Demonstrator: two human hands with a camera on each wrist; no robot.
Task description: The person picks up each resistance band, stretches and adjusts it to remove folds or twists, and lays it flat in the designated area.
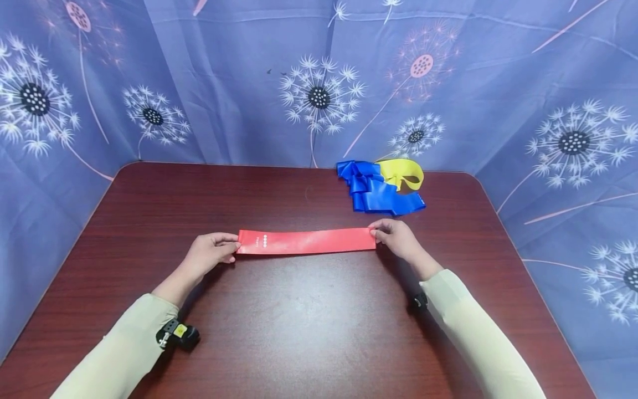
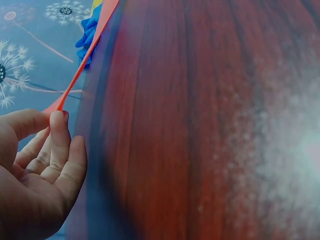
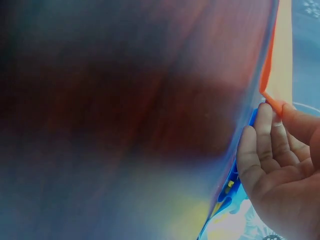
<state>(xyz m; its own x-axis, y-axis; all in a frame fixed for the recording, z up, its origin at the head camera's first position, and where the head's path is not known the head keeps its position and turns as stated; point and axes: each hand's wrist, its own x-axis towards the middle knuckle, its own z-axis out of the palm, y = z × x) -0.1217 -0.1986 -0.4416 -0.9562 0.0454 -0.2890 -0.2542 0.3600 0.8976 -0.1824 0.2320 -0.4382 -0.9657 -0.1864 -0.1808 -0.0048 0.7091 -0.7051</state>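
**Left hand [image 1: 205, 255] and right hand [image 1: 400, 239] holding a flat, glossy red strip-shaped band [image 1: 314, 242] by its two ends**

In the head view, the red band is stretching sideways between the hands, over a dark reddish-brown, wood-grained worktop [image 1: 299, 316]. The left hand is pinching the end beside a row of white printed dots [image 1: 265, 241]; the right hand is pinching the plain end. Beyond the right hand, near the far edge, a folded, shiny blue band [image 1: 381, 197] is lying in a loose heap, with a curling yellow band [image 1: 391, 169] resting against it. A blue-violet fabric curtain [image 1: 239, 111] printed with dandelions is hanging behind and at both sides. Pale cream sleeves [image 1: 119, 349] are covering the forearms, and a small black device [image 1: 185, 335] is sitting at the left wrist.

In the left wrist view, thumb and forefinger are pinching the red band, while the other fingers are curving loosely below. The band is showing nearly edge-on, running up past the blue heap.

In the right wrist view, the thumb is pressing the band's end against the fingers, the remaining fingers lying fairly straight. Glare is washing out the lower edge; the blue and yellow there are probably belonging to the same heap.
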